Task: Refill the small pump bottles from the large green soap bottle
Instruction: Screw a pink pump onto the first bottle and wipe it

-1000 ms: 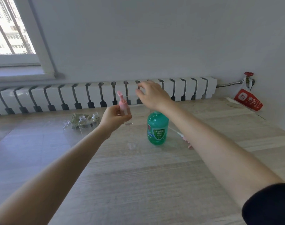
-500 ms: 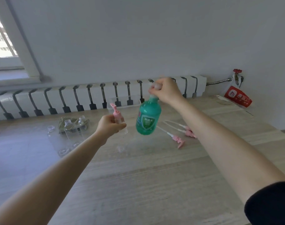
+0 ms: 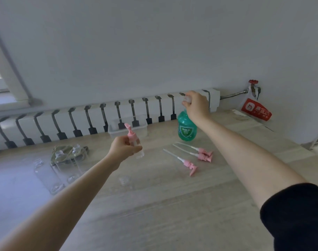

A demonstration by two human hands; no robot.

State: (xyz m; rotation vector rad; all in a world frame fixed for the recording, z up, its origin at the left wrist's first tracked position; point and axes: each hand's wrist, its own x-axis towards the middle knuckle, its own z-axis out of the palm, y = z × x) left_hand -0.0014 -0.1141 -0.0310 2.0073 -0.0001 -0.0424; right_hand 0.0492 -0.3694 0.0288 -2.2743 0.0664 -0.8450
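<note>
Where the pale wood-grain surface (image 3: 154,205) meets the white ribbed radiator (image 3: 100,116), the items stand as follows; large green translucent soap bottle (image 3: 186,130), upright at the back right, base apparently on the surface, gripped at its top by the right hand (image 3: 197,105), fingers curled closed around the pump or cap, which is mostly hidden; small clear plastic pump bottle with pink pump head (image 3: 134,142), held above the surface near the centre in the left hand (image 3: 122,148), fingers wrapped closed about its body, pump fitted on; three loose pink pump heads with long white dip tubes (image 3: 194,155), lying flat just in front of the green bottle; several clear uncapped small bottles (image 3: 45,171), lying and standing at the left, near an olive-green cloth pouch (image 3: 67,153); clear plastic tray (image 3: 127,128), against the radiator.

Step in hand, as judged: opening the green bottle. Handling notes: keep the green bottle planted and upright while the top is turned; the held small bottle likely needs its pink pump unscrewed before filling; bring the narrow neck close under the spout, pour slowly, stop short of the brim so the dip tube does not force soap over.
</note>
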